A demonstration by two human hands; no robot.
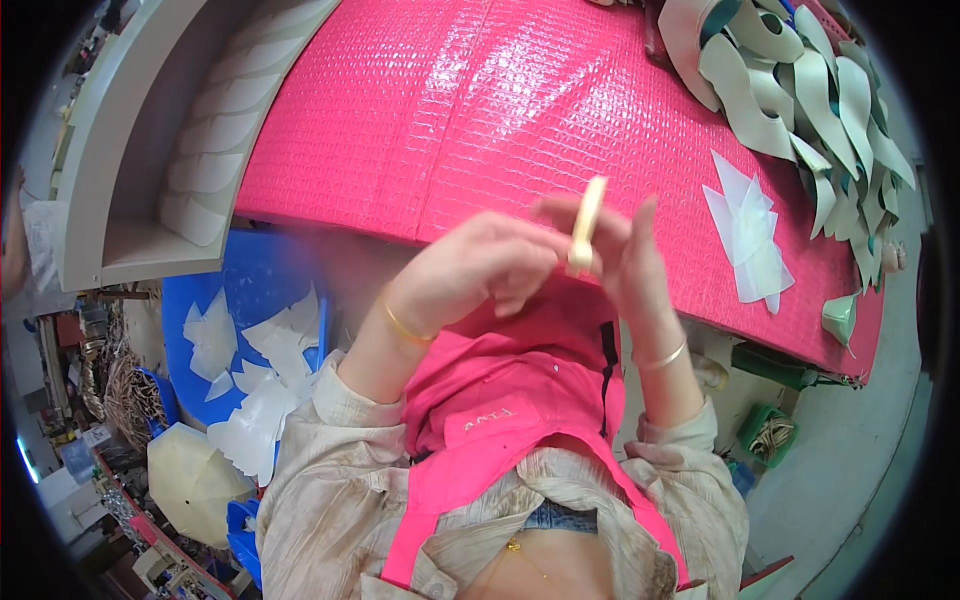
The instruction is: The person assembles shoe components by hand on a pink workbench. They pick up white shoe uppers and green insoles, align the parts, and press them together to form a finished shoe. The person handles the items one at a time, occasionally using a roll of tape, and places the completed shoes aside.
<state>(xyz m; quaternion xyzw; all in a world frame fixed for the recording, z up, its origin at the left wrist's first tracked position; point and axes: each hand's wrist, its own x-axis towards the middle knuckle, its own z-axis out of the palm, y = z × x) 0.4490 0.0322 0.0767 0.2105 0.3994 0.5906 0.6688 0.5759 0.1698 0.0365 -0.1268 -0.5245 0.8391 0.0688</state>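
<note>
A narrow pale yellow strip (588,222), thicker at its lower end, stands nearly upright between my hands, just above the table's near edge. My right hand (635,262) has it against its bent fingers, while its outermost digit points up. From the other side my left hand (478,262) comes close to the strip's lower end, its fingers curled in. Motion blurs both hands, and what the left fingertips pinch, if anything, is hidden. Translucent white cut pieces (750,235) lie overlapped on the table to the right of my right hand.
A pink-covered table (400,120) spans the front. At its left stands a grey trough (110,190) lined with pale curved pieces; at far right hang white-green curved pieces (800,90). A blue bin (185,285) with white scraps sits lower left, a green basket (768,434) lower right.
</note>
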